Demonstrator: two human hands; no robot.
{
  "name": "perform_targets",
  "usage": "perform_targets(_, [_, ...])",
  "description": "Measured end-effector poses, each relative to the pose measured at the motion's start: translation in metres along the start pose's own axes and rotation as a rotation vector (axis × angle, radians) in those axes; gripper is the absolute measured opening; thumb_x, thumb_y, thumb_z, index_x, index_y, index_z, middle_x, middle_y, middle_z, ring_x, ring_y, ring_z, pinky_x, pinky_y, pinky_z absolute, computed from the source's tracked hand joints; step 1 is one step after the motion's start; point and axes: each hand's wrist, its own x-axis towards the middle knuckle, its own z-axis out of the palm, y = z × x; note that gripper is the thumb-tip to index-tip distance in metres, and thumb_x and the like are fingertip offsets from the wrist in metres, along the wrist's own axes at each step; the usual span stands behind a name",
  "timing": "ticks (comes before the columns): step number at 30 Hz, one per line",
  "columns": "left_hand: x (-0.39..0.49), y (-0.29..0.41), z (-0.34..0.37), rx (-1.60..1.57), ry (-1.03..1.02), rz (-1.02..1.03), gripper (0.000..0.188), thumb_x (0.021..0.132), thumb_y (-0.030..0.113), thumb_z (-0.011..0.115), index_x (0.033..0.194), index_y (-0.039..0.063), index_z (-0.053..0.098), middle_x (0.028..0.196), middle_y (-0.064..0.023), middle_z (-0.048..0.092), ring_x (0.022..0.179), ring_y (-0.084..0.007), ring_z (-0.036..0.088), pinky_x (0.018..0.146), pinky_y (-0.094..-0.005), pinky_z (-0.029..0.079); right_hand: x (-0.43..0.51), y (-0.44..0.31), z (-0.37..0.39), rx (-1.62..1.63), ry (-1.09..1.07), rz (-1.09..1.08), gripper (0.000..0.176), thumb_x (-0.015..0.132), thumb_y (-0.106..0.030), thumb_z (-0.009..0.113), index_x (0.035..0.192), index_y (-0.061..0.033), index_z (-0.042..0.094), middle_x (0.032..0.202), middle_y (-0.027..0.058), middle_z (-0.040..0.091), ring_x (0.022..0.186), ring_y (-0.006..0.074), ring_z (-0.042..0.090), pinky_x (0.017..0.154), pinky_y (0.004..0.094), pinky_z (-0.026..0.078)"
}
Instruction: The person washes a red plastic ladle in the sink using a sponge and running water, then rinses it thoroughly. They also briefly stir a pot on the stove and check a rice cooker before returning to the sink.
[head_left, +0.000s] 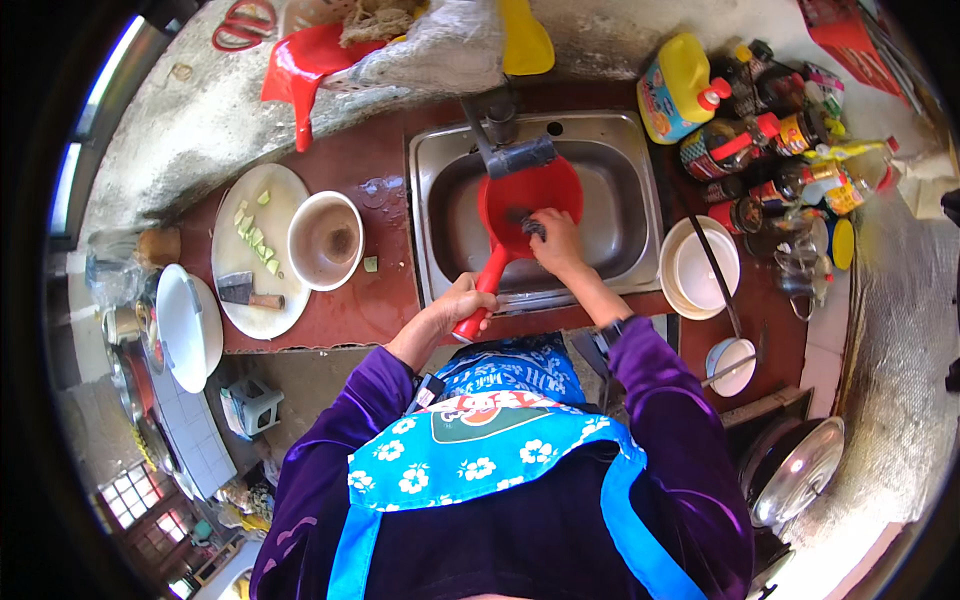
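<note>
A red plastic dipper (566, 187) is over the stainless steel sink (615, 259), under the dark faucet head (523, 156). My left hand (469, 304) is closed around the dipper's handle near its end. Inside the dipper's bowl, my right hand (556, 240) holds a dark scouring pad (531, 227), partly hidden by the fingers. Left of the sink a round cutting board (262, 187) bears pieces of green vegetable (256, 238) and a cleaver (238, 288). A pale bowl with brownish residue (298, 225) overlaps the board's right edge.
Right of the sink stand stacked pale bowls (671, 289), a small bowl (724, 386) and a long dark rod (709, 262) lying across. A yellow detergent jug (670, 82) and several condiment bottles line the back right. A white basin (210, 330) stands at the left, and a lidded pan (799, 472) at lower right.
</note>
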Motion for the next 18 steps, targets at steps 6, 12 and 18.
perform_targets(6, [0.001,0.002,0.000,0.007,-0.030,-0.025,0.017,0.072,0.000,0.060,0.086,0.002,0.049,0.060,-0.0085,0.053,0.041,-0.0169,0.053,0.038,-0.0296,0.047,-0.003,0.006,-0.008,-0.168,-0.360,-0.439,0.026,0.067,-0.005,0.063,0.094,-0.0074,0.061,0.098,0.0077,0.063,0.097,0.0289,0.054,0.084,0.0390,0.047])
perform_targets(12, [0.013,0.004,-0.008,-0.156,-0.112,-0.058,0.019,0.074,0.002,0.058,0.090,0.001,0.049,0.059,-0.0084,0.053,0.040,-0.0176,0.052,0.037,-0.0317,0.048,-0.006,-0.007,-0.009,0.037,-0.166,-0.346,0.029,0.071,-0.006,0.059,0.100,-0.0037,0.062,0.105,0.0088,0.063,0.098,0.0286,0.056,0.087,0.0373,0.047])
perform_targets(18, [0.032,-0.013,-0.014,-0.148,-0.081,-0.080,0.011,0.075,0.005,0.060,0.083,0.001,0.053,0.061,-0.0070,0.054,0.044,-0.0172,0.055,0.038,-0.0337,0.050,-0.001,-0.005,0.019,-0.141,-0.298,-0.179,0.024,0.071,-0.003,0.054,0.094,-0.0027,0.061,0.097,0.0121,0.062,0.096,0.0327,0.055,0.086,0.0427,0.046])
